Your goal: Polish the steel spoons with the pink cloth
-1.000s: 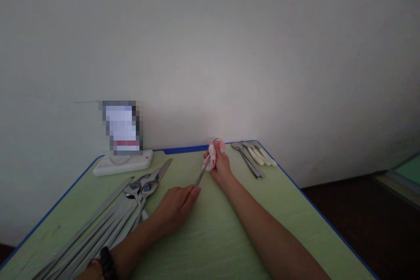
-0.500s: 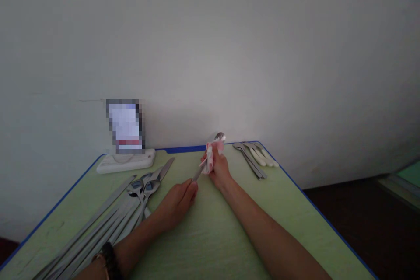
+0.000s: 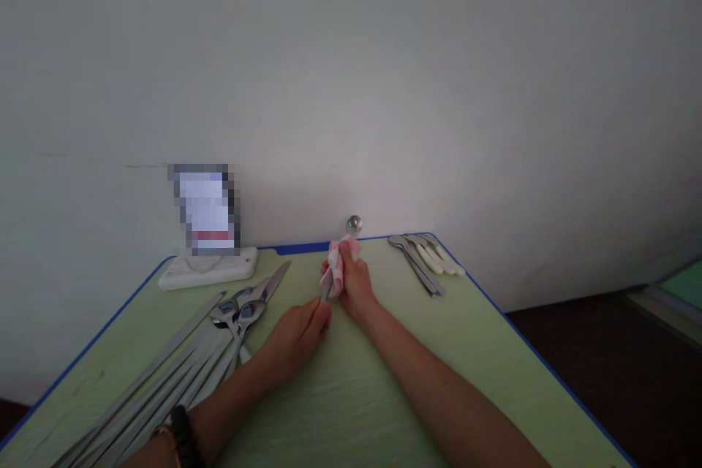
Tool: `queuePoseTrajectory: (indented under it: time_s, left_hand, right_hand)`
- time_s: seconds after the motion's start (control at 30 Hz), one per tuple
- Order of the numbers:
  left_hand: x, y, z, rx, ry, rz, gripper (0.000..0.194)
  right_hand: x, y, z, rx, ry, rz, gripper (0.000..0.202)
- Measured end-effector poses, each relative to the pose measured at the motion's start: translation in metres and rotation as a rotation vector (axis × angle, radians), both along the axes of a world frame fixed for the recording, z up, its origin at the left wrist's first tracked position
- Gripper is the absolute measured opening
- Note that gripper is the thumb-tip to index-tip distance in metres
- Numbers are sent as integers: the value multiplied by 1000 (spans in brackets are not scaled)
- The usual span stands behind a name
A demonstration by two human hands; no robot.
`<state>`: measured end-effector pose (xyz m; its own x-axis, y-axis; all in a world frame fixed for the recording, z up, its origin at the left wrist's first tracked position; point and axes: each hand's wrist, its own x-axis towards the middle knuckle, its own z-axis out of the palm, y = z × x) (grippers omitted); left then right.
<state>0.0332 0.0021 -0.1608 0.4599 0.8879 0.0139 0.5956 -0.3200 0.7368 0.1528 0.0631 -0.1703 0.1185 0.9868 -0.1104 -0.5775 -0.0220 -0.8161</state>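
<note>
A metal spoon (image 3: 354, 224) is held up over the table, its bowl pointing away toward the wall. My left hand (image 3: 301, 333) is closed around the end of its handle. A pink and white cloth (image 3: 336, 267) is wrapped round the upper handle, just below the bowl. My right hand (image 3: 355, 281) grips this cloth, and the handle passes through it. The fold of the cloth hides the middle of the spoon.
Several knives and spoons (image 3: 238, 314) lie in a pile at the left. To the right sit metal spoons (image 3: 414, 263) and white-handled cutlery (image 3: 436, 259). A phone with a blurred screen (image 3: 207, 210) stands on a white block (image 3: 211, 269) by the wall. The green table (image 3: 351, 409) has a blue edge.
My right hand and the cloth have moved a little left and down the handle, closer to my left hand. The spoon's bowl has shifted left and shows more fully above the cloth.
</note>
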Motion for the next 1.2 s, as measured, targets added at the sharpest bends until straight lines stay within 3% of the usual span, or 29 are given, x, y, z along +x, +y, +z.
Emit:
queuePoseTrajectory:
  time_s: [0.23, 0.63, 0.73, 0.93, 1.1, 1.2]
  left_hand:
    - [-2, -3, 1, 54, 94, -124, 34]
    - [-5, -3, 3, -100, -101, -78, 41]
    - [-5, -1, 4, -113, -116, -76, 42]
    - [-5, 2, 7, -129, -118, -64, 42]
    - [-4, 2, 4, -186, -193, -44, 42]
    - [-4, 4, 2, -308, -327, -39, 44]
  right_hand:
    - [31, 19, 4, 0, 185, -232, 36]
    - [37, 22, 1, 34, 179, -173, 26]
    - [36, 20, 1, 36, 139, -116, 26]
    - [21, 6, -2, 56, -177, 277, 40]
    - [17, 5, -2, 60, -100, 267, 40]
    - [21, 7, 2, 45, 43, 264, 37]
